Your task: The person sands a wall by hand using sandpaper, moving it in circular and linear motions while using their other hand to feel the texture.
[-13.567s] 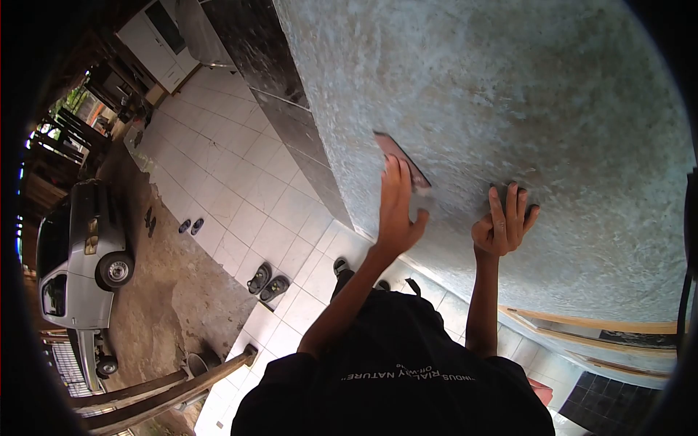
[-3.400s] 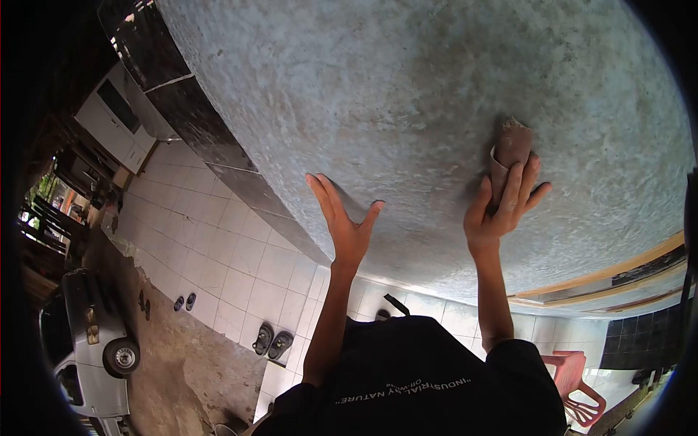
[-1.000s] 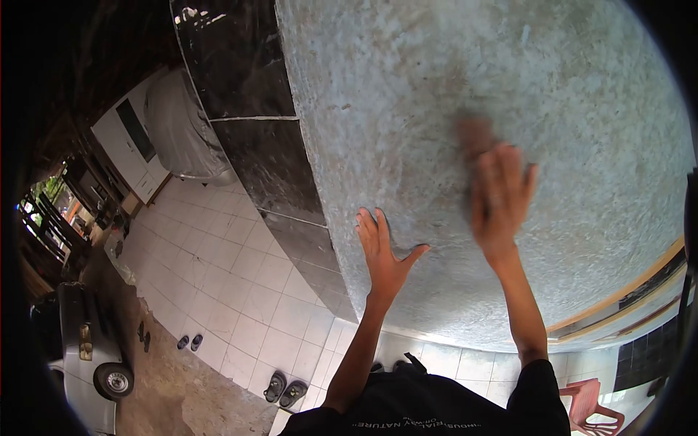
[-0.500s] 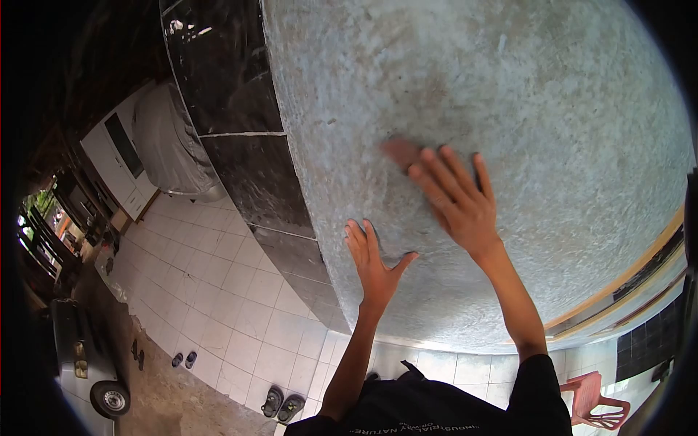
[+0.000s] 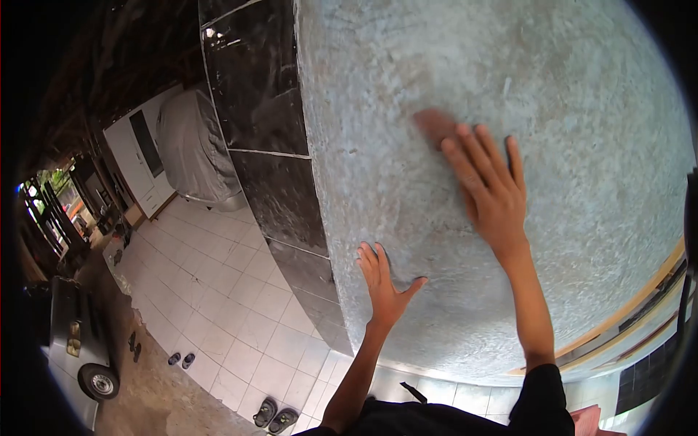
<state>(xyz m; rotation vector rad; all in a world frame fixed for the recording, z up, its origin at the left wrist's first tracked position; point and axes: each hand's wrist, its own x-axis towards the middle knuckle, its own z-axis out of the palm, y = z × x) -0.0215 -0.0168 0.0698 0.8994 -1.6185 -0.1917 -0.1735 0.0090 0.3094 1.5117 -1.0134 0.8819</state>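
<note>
A rough grey-blue plastered wall fills the middle and right of the view. Against it, my right hand presses a reddish-brown flat piece, blurred at its outer end, under and beyond the fingertips. Lower and to the left, my left hand rests on the wall near its edge, fingers and thumb spread, holding nothing. Dark glossy tiles border the plaster just left of that hand.
White floor tiles lie below left, with shoes and sandals. Beyond are a covered vehicle, a white cabinet and a parked car. A red chair shows at lower right.
The view has shifted, so the wall edge and floor appear further right. My right hand and the reddish-brown piece appear higher and further right. My left hand stays spread on the wall.
</note>
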